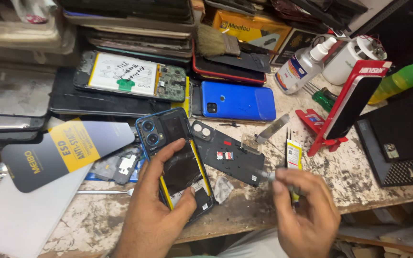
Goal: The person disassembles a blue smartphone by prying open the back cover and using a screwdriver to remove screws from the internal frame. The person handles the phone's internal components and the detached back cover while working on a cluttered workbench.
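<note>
Blurring right hand (307, 215), perhaps gripping tool (269, 176)

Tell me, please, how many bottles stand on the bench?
3: a clear spray bottle at the back, a white bottle beside it, and a green bottle lying tilted at the right edge. Clutter may hide others.
</note>
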{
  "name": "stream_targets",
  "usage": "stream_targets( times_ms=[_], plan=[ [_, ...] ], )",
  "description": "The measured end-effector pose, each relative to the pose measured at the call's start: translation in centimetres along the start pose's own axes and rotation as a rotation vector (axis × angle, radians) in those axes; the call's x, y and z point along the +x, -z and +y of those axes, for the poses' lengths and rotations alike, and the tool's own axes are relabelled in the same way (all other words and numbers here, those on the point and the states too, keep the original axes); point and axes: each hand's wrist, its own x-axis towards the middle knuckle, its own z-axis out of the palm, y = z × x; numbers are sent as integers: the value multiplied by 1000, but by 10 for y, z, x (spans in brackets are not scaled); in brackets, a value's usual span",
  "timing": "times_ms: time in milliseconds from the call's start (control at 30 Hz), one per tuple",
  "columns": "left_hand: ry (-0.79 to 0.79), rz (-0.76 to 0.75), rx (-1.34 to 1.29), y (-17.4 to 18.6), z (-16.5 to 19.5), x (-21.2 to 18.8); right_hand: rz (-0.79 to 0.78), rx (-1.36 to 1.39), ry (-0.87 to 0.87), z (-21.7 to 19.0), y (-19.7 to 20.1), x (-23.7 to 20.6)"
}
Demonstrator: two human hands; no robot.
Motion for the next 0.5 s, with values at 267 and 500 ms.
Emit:
stream_targets(
  times_ms=[267, 500],
  plan=[
    [61, 6, -140, -2, -5, -2, 14, -136, 20, 15, -12, 6],
    [86, -30, -186, 0, -5, -2, -7, -129, 12, 17, -17, 10]
  ],
)
